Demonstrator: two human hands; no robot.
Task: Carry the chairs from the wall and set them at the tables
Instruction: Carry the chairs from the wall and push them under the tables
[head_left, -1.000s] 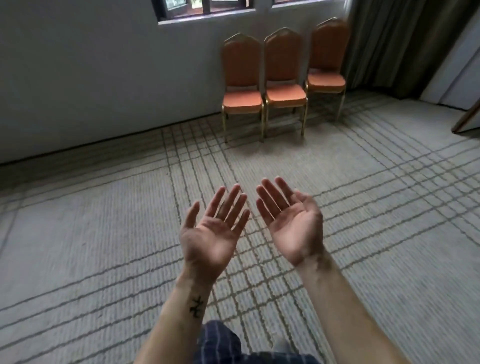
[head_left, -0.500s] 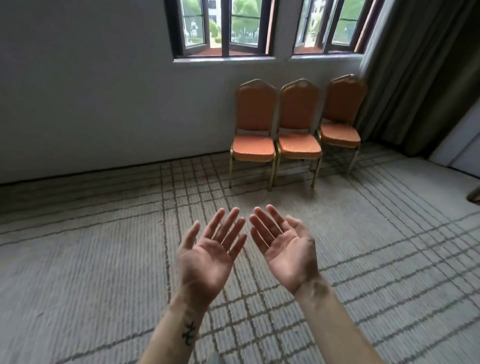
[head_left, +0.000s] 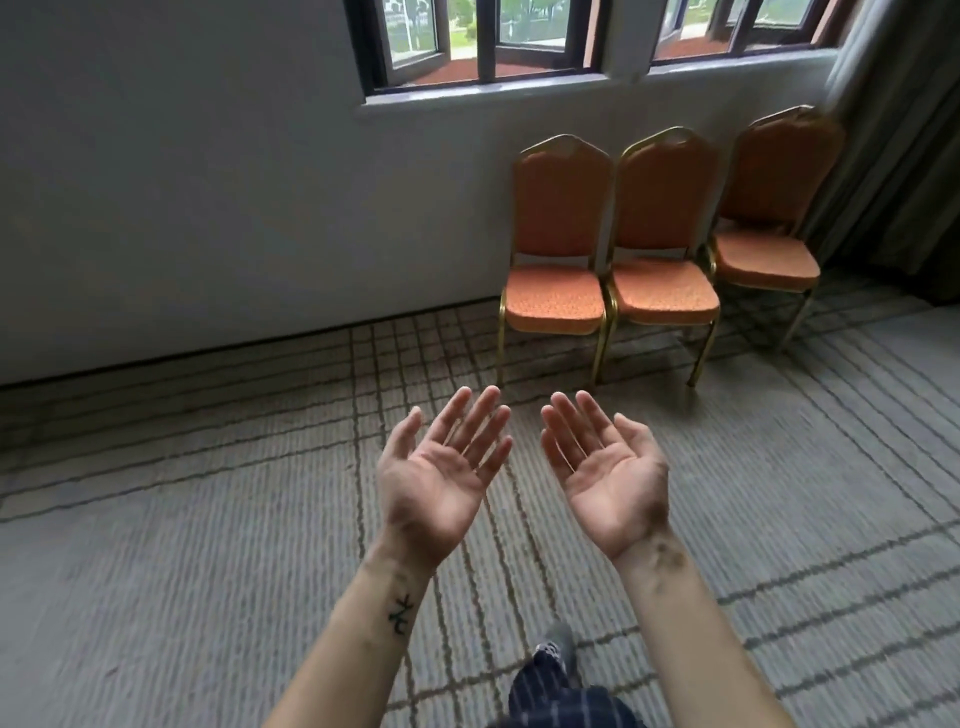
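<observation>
- Left hand (head_left: 441, 473) held out palm up, fingers straight and slightly spread, holding nothing.
- Right hand (head_left: 605, 478) just beside it, also palm up, fingers relaxed and gently cupped, likewise gripping nothing; dark smudges on the wrist and the heel of the palm.
- Narrow gap between the two hands, fingertips pointing towards the wall.
- Small black tattoo (head_left: 401, 614) on the left inner forearm.
- Three orange banquet chairs (head_left: 665, 197) with gold metal frames in a row against the grey wall (head_left: 208, 208), beyond the hands and to the right, well apart from them.
- Left chair (head_left: 556, 299) and middle chair (head_left: 662, 296) side by side, frames touching or very nearly so, seats facing into the room.
- Right chair (head_left: 763, 260) set slightly apart and turned at an angle, near the dark curtain (head_left: 893, 156).
- Dark-framed windows (head_left: 488, 41) above the chairs, greenery outside.
- Grey carpet (head_left: 182, 545) with a grid of darker lines underfoot.
- Striped trouser leg (head_left: 550, 691) and grey shoe (head_left: 558, 642) at the bottom edge, between the forearms.
</observation>
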